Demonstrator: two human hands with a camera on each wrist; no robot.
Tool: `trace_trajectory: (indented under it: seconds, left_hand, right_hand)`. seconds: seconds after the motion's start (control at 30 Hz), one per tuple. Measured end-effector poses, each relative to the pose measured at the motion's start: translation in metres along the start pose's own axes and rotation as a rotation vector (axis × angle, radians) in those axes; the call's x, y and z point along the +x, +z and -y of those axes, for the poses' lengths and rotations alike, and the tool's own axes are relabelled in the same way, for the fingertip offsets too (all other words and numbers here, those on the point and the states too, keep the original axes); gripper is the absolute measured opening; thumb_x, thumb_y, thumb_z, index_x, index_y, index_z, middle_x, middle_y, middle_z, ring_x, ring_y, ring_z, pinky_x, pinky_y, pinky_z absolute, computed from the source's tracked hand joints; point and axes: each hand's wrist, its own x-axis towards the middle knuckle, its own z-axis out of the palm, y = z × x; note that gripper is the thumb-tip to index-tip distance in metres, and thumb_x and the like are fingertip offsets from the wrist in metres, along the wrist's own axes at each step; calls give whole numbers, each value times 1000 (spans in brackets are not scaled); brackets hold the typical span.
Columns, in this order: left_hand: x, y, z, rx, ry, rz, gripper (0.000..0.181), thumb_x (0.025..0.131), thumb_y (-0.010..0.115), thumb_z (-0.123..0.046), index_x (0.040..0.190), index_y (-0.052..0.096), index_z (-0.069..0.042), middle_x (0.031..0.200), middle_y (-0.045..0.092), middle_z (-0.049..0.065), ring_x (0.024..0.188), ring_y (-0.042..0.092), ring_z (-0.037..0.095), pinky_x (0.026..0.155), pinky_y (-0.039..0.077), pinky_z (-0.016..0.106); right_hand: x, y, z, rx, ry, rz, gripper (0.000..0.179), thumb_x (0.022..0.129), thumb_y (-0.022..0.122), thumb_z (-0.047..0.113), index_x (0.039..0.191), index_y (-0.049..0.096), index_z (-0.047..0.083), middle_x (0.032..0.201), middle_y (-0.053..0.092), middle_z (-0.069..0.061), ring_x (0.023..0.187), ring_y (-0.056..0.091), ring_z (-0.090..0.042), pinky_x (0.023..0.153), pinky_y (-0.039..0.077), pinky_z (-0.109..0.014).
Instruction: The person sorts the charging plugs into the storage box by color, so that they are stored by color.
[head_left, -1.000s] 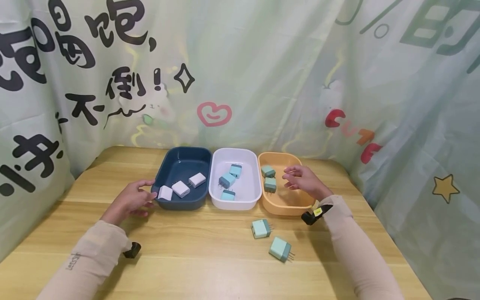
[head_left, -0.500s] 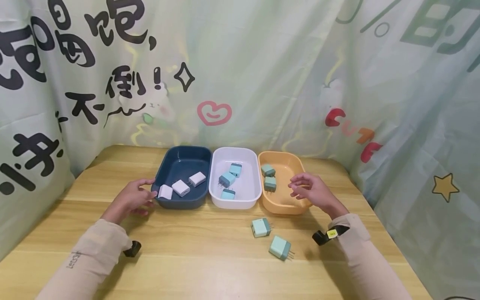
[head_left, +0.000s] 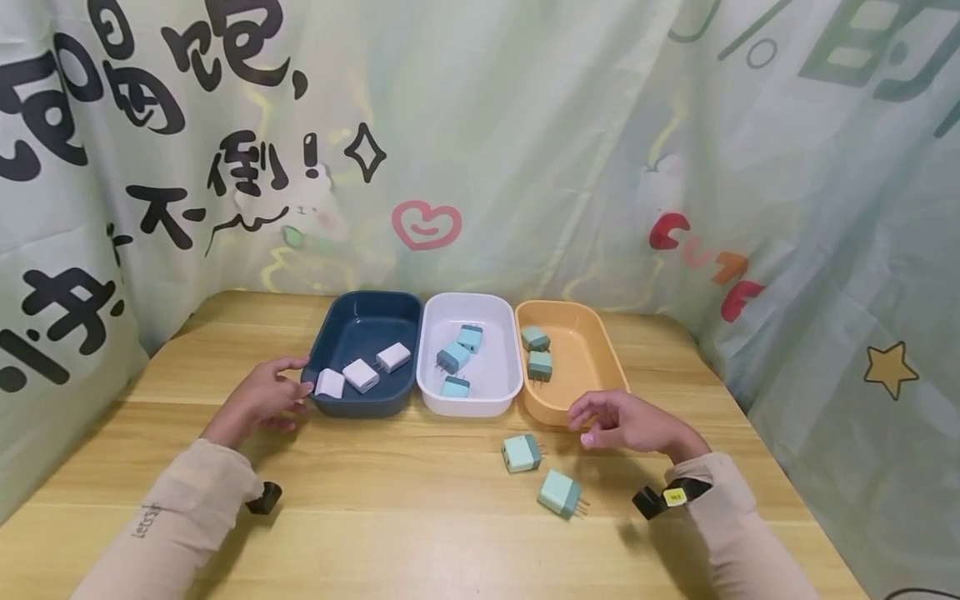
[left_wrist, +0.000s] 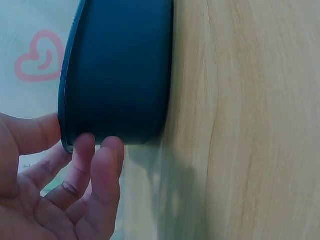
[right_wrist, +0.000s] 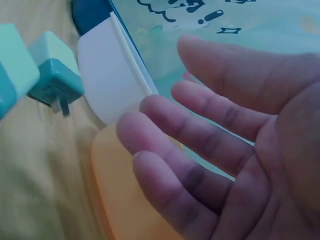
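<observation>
My left hand (head_left: 258, 402) holds the near left corner of a dark blue tray (head_left: 375, 321); in the left wrist view its thumb lies at the tray's rim and the fingertips (left_wrist: 106, 150) curve against the outer wall. Three white charger plugs (head_left: 362, 376) lie in this tray. My right hand (head_left: 633, 423) hovers at the front edge of an orange tray (head_left: 581, 354), fingers loosely bent and holding nothing. On the table to its left lie two mint-green chargers, one nearer the trays (head_left: 521, 454) and one closer to me (head_left: 560, 493), prongs pointing right.
Between the blue and orange trays stands a white tray (head_left: 498, 362) with three light-blue chargers (head_left: 453, 358). Two green chargers (head_left: 539, 366) sit at the left of the orange tray. A printed curtain (head_left: 525, 167) hangs behind the wooden table (head_left: 390, 517).
My right hand has drawn back from over the orange tray toward me, down to its front edge. My left hand and the chargers have stayed put.
</observation>
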Motion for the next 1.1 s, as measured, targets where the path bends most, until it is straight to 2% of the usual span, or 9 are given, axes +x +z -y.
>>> trace_trajectory:
  seconds: [0.13,0.47,0.67,0.9,1.1]
  left_hand:
    - [-1,-1,0,-6,23,7,63,99,56,-15,153,25,-4,119,53,28,95,63,31,66,56,40]
    - [-1,-2,0,-6,27,8,64,99,55,-15,153,24,-4,123,52,28,96,62,31,67,56,39]
    - [-1,-2,0,-8,34,8,64,99,55,-15,153,24,-4,123,52,29,98,62,32,66,56,39]
    - [-4,0,5,3,13,7,63,99,55,-15,152,25,-3,122,53,29,95,62,30,67,56,39]
    - [-3,1,0,-2,26,7,64,98,56,-16,153,25,-4,123,52,29,97,62,32,67,56,39]
  right_hand:
    - [-1,7,-4,58,0,91,37,88,67,1,118,52,-15,111,56,-37,82,66,-16,70,54,-30]
    - [3,25,-17,103,52,189,53,77,78,2,123,53,-11,113,56,-30,84,66,-28,75,56,-35]
    - [7,31,-17,151,86,237,58,73,79,-4,125,54,-9,110,57,-21,84,61,-23,74,55,-31]
    - [12,37,-17,99,115,292,60,68,80,-8,124,59,-6,105,59,-8,80,60,-17,72,54,-29]
    - [12,34,-15,60,114,316,55,68,81,-6,119,61,-3,100,60,-3,77,59,-14,69,53,-26]
